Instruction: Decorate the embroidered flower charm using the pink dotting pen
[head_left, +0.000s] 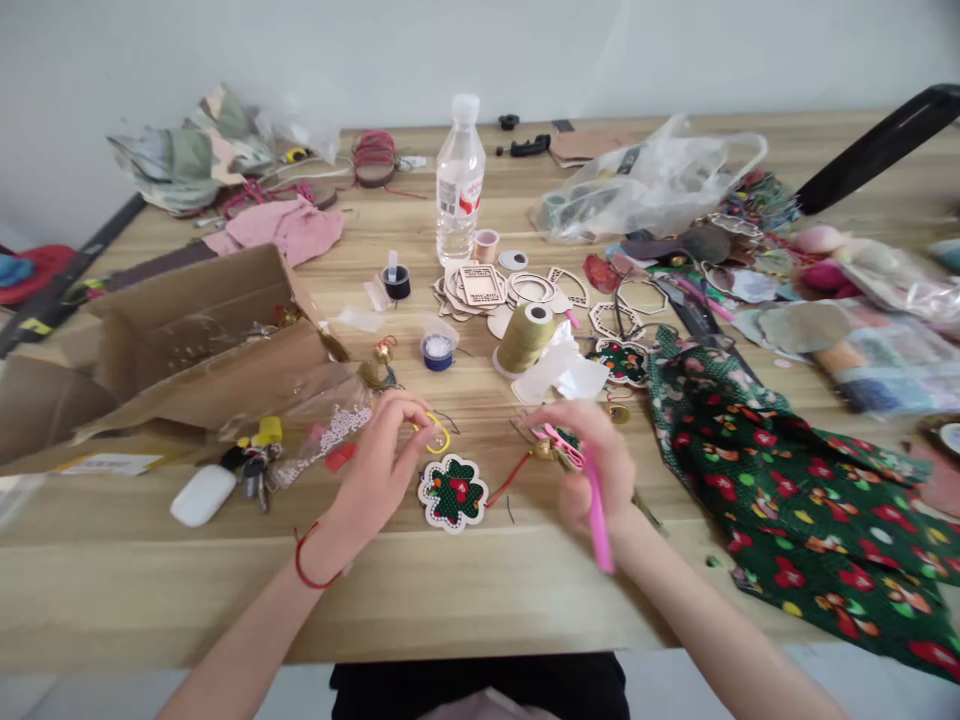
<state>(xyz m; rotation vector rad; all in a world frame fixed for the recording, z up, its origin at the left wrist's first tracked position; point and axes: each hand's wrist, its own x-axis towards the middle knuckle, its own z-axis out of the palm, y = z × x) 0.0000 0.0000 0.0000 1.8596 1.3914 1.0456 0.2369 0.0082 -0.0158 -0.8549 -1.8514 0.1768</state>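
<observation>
Head view: the left hand (382,470) and right hand (592,470) work apart above a wooden table (150,600). The left fingers (417,420) curl at a yellow ring (438,438), though a grip cannot be confirmed; the right hand closes on pink-handled pliers (598,520) beside a gold clasp (541,451) on a red cord (508,480). Between the hands lies a flower-shaped charm (453,492), its white frame already filled with green floral fabric (459,490). Farther out, a second filled charm (622,362) lies near a thread spool (526,338), while bare wooden frames (480,295) remain piled unfilled.
</observation>
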